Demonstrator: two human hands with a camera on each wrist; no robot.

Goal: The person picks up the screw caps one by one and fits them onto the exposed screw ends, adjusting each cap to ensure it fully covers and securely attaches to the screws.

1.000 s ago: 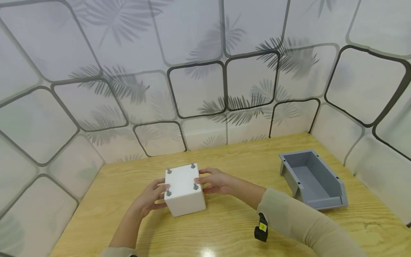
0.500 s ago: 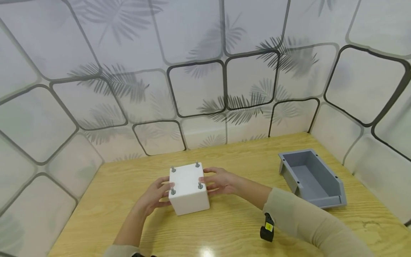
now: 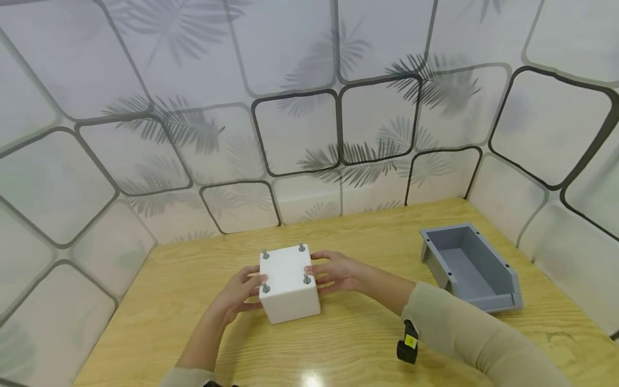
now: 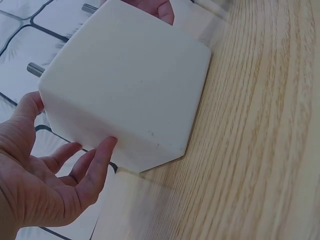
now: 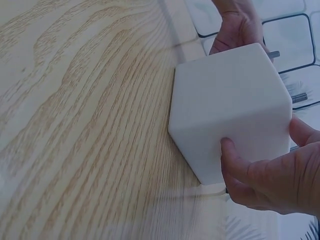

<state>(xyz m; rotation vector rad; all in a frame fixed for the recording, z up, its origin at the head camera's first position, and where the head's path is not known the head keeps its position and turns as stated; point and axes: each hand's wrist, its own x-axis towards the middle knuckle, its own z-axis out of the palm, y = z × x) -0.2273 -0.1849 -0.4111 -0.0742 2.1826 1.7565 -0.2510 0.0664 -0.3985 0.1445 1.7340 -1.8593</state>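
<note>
A white block-shaped box (image 3: 286, 271) stands on the wooden table, with a threaded metal bolt (image 3: 265, 288) sticking up at each corner of its top. On its left side my left hand (image 3: 238, 296) holds it, thumb over the top edge and fingers against the side wall. From the right, my right hand (image 3: 340, 273) grips the opposite side in the same way. Both wrist views show fingertips on the smooth white walls (image 4: 125, 75) and the lower edge (image 5: 185, 156) at the wood surface. The box's underside is hidden.
A grey plastic bin (image 3: 468, 269) sits at the right of the table (image 3: 367, 236). A patterned white curtain (image 3: 309, 134) rises behind and along the sides. A black wrist device (image 3: 408, 344) hangs under the right sleeve.
The box has shifted a little to the right along the table, both hands moving with it. Their hold looks the same, and the grey bin stays in place.
</note>
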